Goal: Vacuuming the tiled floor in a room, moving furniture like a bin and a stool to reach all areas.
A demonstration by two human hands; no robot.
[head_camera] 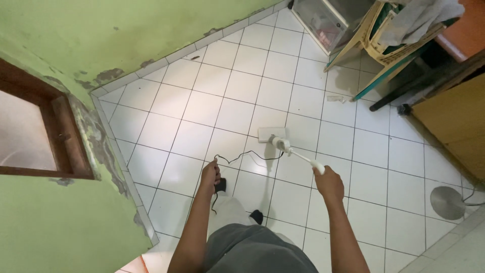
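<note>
Down at nine o'clock a brown wooden door frame (55, 131) sits in the peeling green wall (76, 45). Just right of it, near six o'clock, the left hand (209, 173) is closed around a thin black cord (247, 155), lifting the slack off the white tiled floor (202, 106), likely so it stays out of the cleaning head's way. Rightward, the cord runs to a white stick cleaner (288, 148), whose flat head (272, 134) lies on the tiles at the middle. The right hand (328, 183), at about five o'clock, is wrapped tight on the handle end, slanting the shaft forward. At one o'clock stacked plastic chairs (384, 40) lean beside a clear storage box (321, 20); a round metal fan base (447, 202) rests at four o'clock.
</note>
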